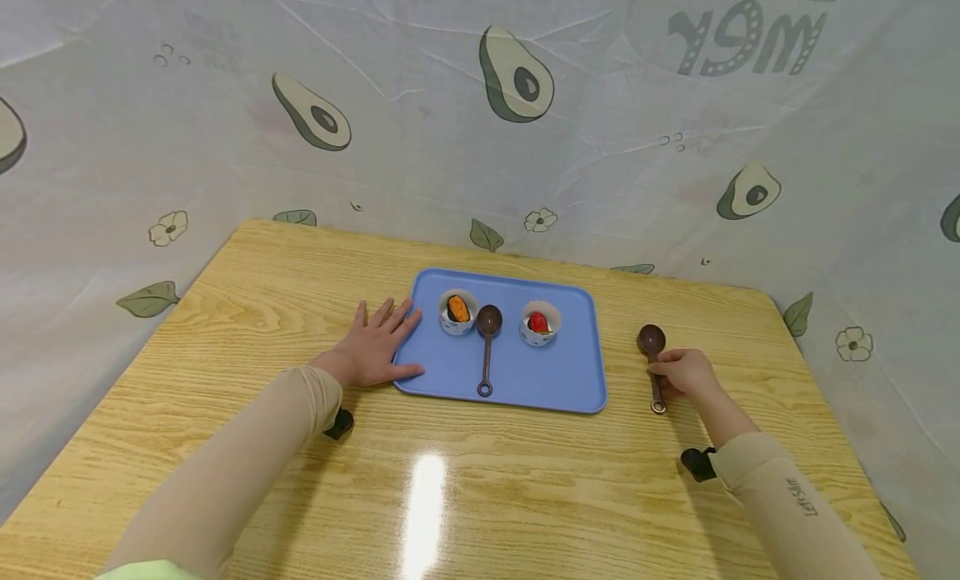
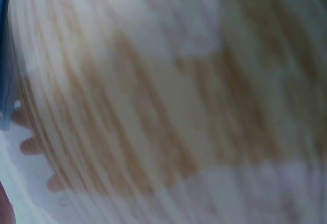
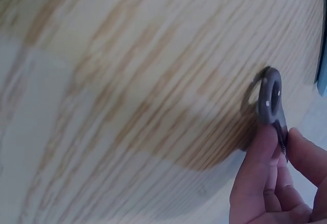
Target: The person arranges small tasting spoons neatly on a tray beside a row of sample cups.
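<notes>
My right hand [image 1: 686, 372] pinches the handle of a brown measuring spoon [image 1: 652, 340] to the right of the blue tray [image 1: 442, 380]. In the right wrist view, thumb and fingers [image 3: 255, 168] grip just behind the ring end of that spoon's handle [image 3: 271, 98]. My left hand [image 1: 371, 347] lies with fingers spread at the tray's left edge, fingertips and thumb over the rim. On the tray, a second brown spoon [image 1: 487, 347] lies between two paper cups. The left cup [image 1: 457, 323] holds an orange-topped sushi piece [image 1: 458, 308]; the right cup [image 1: 537, 337] holds a red-topped piece [image 1: 537, 322].
The wooden table [image 1: 525, 488] extends around the tray. A curtain with avocado prints [image 1: 420, 147] hangs behind its back edge and at both sides. Black wrist cameras sit on the left wrist [image 1: 340, 424] and the right wrist [image 1: 698, 463].
</notes>
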The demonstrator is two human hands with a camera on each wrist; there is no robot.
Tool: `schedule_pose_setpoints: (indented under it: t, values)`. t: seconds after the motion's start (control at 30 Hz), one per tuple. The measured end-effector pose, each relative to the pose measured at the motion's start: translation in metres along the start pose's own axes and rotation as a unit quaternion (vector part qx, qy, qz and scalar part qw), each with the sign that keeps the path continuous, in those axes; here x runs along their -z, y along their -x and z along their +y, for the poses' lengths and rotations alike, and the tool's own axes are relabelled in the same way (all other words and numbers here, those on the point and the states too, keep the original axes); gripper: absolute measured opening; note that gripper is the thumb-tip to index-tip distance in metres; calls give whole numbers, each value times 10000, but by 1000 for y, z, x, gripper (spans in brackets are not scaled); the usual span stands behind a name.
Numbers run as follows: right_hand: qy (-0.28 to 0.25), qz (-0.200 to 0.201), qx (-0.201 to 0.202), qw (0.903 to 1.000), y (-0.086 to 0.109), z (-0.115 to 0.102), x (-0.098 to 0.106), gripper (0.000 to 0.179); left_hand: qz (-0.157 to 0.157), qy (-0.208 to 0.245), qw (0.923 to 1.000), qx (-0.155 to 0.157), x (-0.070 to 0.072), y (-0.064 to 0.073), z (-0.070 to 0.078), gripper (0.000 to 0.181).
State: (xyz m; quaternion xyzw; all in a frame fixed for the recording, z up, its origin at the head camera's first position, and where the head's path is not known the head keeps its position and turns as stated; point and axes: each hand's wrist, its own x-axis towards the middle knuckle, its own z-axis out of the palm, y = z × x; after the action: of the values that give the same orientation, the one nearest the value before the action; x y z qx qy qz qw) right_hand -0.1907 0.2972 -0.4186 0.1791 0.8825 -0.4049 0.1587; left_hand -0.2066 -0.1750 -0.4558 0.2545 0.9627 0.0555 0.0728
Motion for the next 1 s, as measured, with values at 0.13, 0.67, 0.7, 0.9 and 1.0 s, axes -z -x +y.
schedule_pose_setpoints:
  t: [0.13, 0.67, 0.7, 0.9, 1.0]
  values:
    - [-318, -170, -18, 9993, 1, -1, 1, 38, -16, 12, 10000, 0, 0, 0, 0, 90]
    - [-1217, -672, -274, 9899, 8, -6, 7, 47, -89, -52, 9999, 46, 3, 1, 3, 88]
    - [-1232, -688, -280, 9896, 8, -7, 7, 48, -92, -67, 9999, 47, 2, 0, 3, 89]
    - [-1298, -788, -251, 9881, 11, -10, 7, 47, -66, -1, 10000, 59, 1, 0, 3, 89]
    - [-1348, -850, -238, 9869, 12, -12, 8, 46, -61, 0, 10000, 62, 2, 0, 3, 89]
